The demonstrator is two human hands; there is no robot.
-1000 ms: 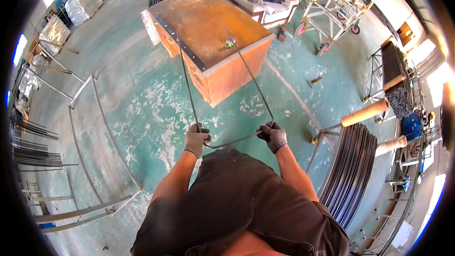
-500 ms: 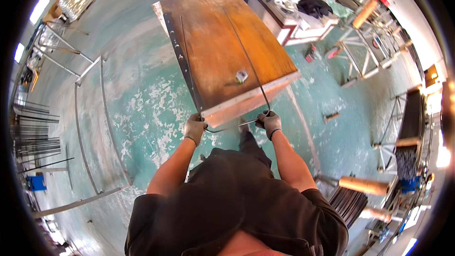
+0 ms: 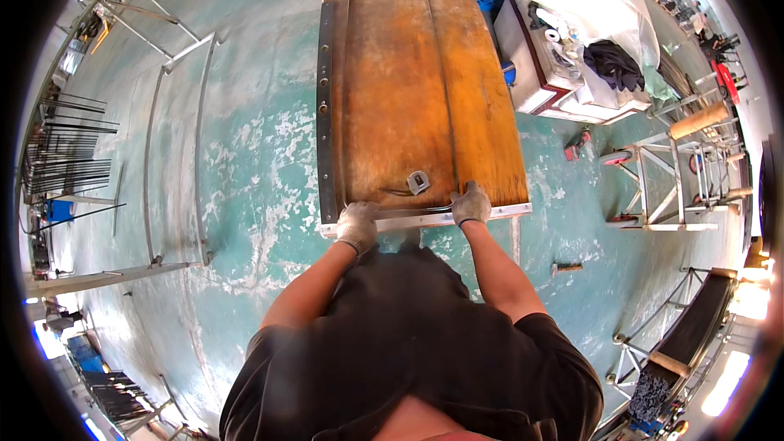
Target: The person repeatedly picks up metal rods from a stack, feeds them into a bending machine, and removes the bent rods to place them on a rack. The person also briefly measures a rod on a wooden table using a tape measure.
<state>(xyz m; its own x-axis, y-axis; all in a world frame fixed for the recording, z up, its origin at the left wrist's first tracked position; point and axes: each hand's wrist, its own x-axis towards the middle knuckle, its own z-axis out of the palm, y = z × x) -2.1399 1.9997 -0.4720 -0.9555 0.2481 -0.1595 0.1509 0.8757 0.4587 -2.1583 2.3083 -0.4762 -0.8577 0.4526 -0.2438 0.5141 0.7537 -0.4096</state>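
A long, thin metal rod bent into a U point(image 3: 442, 90) lies along the orange-brown wooden tabletop point(image 3: 392, 106), its cross piece at the near end. My left hand point(image 3: 357, 225), in a pale work glove, is closed on its near left corner at the table's front edge. The gloved right hand point(image 3: 471, 203) grips the near right corner; my fingers partly hide the bends. Between the two legs, close to the right hand, sits a tape measure point(image 3: 418, 183). A dark metal strip with holes point(image 3: 325, 139) runs along the table's left side.
A light metal strip point(image 3: 425, 219) edges the table's front. At right stand a white bench with cloths point(image 3: 563, 73), a metal rack point(image 3: 661, 171) and a hammer on the floor point(image 3: 567, 268). A long bent frame point(image 3: 202, 114) is on the left.
Both hands have brought the bent rod forward and down onto the tabletop, its near end now by the front edge. My view has turned, so the table now appears straight ahead.
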